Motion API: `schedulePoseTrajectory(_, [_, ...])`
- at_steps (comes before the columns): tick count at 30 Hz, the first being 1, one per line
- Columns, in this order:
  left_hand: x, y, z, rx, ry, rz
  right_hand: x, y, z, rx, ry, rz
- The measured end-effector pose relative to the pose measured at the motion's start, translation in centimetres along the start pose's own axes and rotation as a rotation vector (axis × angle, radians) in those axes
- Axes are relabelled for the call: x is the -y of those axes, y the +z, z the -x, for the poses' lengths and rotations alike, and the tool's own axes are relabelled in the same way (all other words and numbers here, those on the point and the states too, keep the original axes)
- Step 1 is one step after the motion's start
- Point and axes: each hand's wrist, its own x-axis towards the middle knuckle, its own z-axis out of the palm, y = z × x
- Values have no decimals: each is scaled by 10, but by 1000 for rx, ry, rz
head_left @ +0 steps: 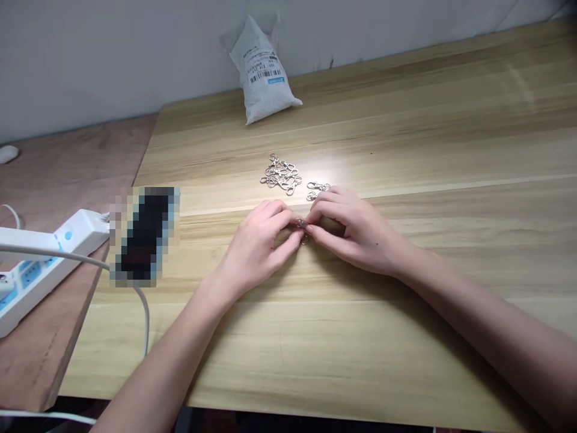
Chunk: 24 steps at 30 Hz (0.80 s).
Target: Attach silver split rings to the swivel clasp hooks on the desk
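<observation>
My left hand [265,240] and my right hand [349,228] meet over the middle of the table. Thumb and fingers of both are pinched on one small silver lobster clasp [300,223], mostly covered by the fingertips. Below the fingertips a thin key ring [305,240] hangs from it or lies just there; I cannot tell which. Beyond my left hand lies a loose pile of silver lobster clasps with rings [282,174]. A smaller group of clasps [318,187] rests just past my right hand's fingers, partly hidden by them.
A white plastic parcel bag [265,81] with a printed label leans at the wall. To the left lie a blurred-out dark device [146,234], a white power strip [49,258] and a pale cable [146,319]. A white rounded object [8,154] sits far left.
</observation>
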Motion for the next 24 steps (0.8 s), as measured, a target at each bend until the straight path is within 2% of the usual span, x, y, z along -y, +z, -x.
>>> schedulePoseTrajectory(12, [0, 0, 1, 22, 45, -71, 1, -1, 2, 27, -26, 99])
schedulePoseTrajectory(19, [6, 0, 0, -22, 73, -44, 0, 2, 2, 3, -19, 118])
schedulePoseTrajectory(24, [6, 0, 0, -45, 30, 0, 0, 1, 2, -3, -17, 113])
